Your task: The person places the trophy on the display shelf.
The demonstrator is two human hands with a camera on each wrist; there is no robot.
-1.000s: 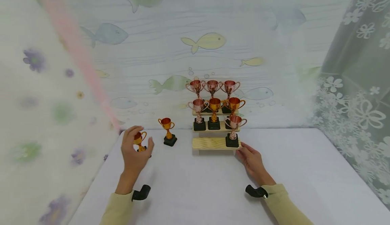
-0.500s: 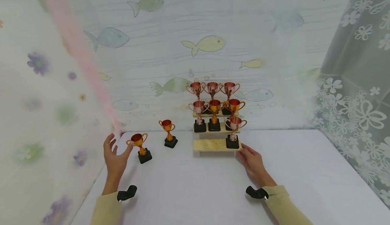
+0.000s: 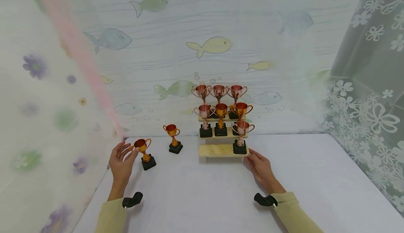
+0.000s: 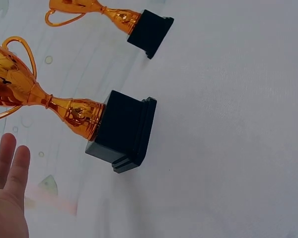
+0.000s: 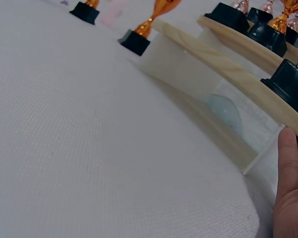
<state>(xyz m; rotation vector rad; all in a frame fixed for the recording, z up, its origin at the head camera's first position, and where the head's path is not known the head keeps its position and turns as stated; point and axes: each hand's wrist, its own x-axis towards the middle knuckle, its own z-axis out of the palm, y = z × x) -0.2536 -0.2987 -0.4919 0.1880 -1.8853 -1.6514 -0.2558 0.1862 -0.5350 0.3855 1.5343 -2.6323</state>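
Observation:
My left hand (image 3: 121, 167) is at the left of a gold trophy cup (image 3: 146, 158), thumb right at its handle. In the left wrist view, the fingers (image 4: 15, 171) are straight beside the cup, which stands on its black base. A second gold trophy (image 3: 173, 131) stands farther back. My right hand (image 3: 262, 168) holds the right end of a three-step wooden display stand (image 3: 216, 150); in the right wrist view, one finger (image 5: 289, 158) lies against the edge of its lowest step. On that step's right end stands a rose-gold trophy (image 3: 241, 142).
Two trophies in gold, including one at the middle (image 3: 221, 112), and a rose-gold one (image 3: 204, 112) share the middle step. Three rose-gold trophies (image 3: 219, 92) line the top step. A white cloth covers the table (image 3: 202, 198); a fish-print curtain (image 3: 151, 57) hangs behind.
My left hand has moved left from in front of the near gold trophy to its left side, spread there, then brought its fingers closer to the cup. The right hand stays on the stand.

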